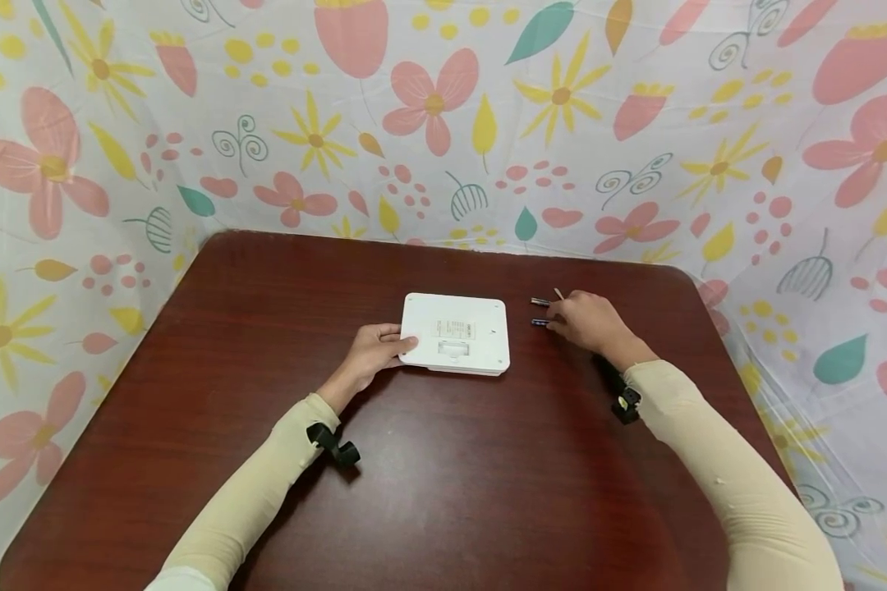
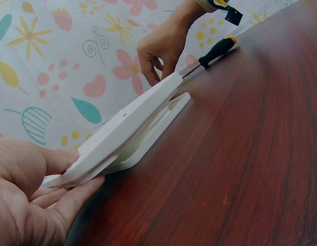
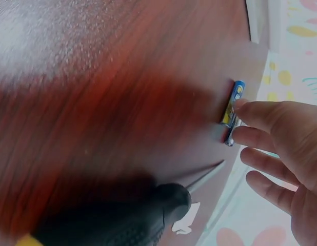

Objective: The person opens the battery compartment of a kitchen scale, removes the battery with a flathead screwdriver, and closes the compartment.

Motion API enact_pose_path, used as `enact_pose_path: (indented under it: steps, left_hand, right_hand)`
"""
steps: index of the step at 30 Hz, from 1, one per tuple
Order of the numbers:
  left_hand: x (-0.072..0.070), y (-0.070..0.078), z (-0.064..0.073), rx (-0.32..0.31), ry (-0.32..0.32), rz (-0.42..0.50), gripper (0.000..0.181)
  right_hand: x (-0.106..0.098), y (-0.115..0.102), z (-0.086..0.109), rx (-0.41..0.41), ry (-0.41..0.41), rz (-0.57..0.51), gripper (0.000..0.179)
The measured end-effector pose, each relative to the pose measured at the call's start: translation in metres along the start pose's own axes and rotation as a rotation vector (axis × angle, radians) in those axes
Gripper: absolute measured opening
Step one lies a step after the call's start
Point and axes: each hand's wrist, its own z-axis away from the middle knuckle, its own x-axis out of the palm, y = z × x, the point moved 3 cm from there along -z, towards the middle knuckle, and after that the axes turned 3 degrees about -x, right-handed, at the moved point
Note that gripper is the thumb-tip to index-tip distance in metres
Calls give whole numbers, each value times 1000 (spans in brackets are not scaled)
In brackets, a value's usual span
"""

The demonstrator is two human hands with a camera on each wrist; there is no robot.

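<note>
Head view: a patterned cloth (image 1: 432,185) rises behind the white device, and a dark table (image 1: 414,492) spreads on all sides of it. The white device (image 1: 425,316) lies near the middle, its labelled face and small recess (image 1: 454,349) upward. The left hand (image 1: 373,350) grasps its left edge, thumb above and fingers below; as the hold is at one side only, a slackened thumb could let the device slip or knock against the table. The right hand (image 1: 587,318) is to the right of the device, fingertips at the batteries; whether it grasps one or merely touches it cannot be told. The screwdriver (image 2: 218,52) lies farther right of the device than the batteries, close under the right wrist; a low sweep of that wrist could push it or turn its shaft into them. Just right of the device lie two small batteries: a blue-and-yellow one (image 3: 233,105) and its neighbour (image 3: 230,137). Being round, either could roll if brushed by an uneven pinch. Smallest in thickness, a white scrap (image 3: 186,219), also right of the device and beside the screwdriver, could be swept aside by a trailing finger.
</note>
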Motion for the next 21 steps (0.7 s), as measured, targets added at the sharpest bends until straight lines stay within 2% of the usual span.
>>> enact_pose_path:
  steps: [10, 14, 21]
  left_hand:
    - [1, 0, 1, 3, -9, -7, 41]
    - [1, -1, -1, 4, -14, -9, 42]
    - [0, 0, 0, 0, 0, -11, 42]
  right_hand:
    - [-9, 4, 10, 12, 16, -20, 15]
    - [-23, 5, 18, -9, 10, -29, 15]
    - [-54, 15, 31, -33, -66, -32, 16]
